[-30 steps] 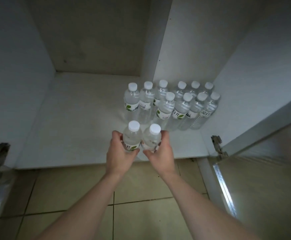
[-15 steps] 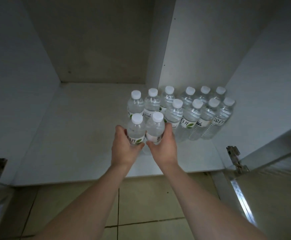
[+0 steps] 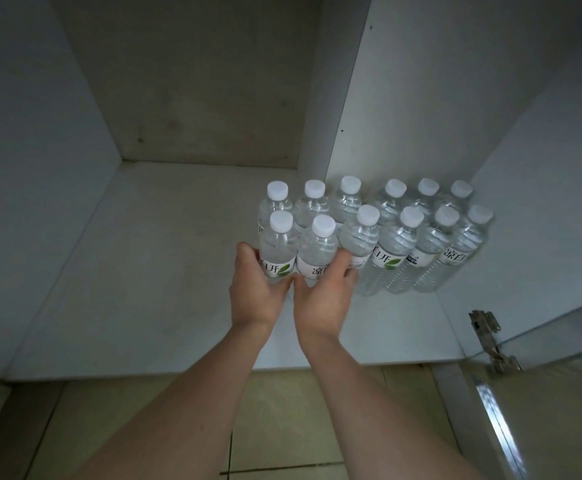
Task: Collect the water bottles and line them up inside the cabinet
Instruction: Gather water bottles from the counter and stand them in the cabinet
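Inside the open white cabinet (image 3: 151,271), several clear water bottles with white caps stand in two rows (image 3: 417,244) against the right wall. My left hand (image 3: 258,289) grips one bottle (image 3: 279,247) with a green-leaf label. My right hand (image 3: 324,299) grips a second bottle (image 3: 319,254) right beside it. Both held bottles are upright at the left end of the front row, close against the bottle (image 3: 360,237) to their right. Whether their bases rest on the shelf is hidden by my hands.
The cabinet floor stretches left of the bottles to the left wall (image 3: 33,168). A vertical divider (image 3: 327,98) rises behind the rows. A hinge (image 3: 486,337) and an open door with a metal strip (image 3: 500,434) are at lower right. Tiled floor (image 3: 282,427) lies below.
Both hands have carried their bottles deeper into the cabinet, from the shelf's front edge up to the left end of the front row.
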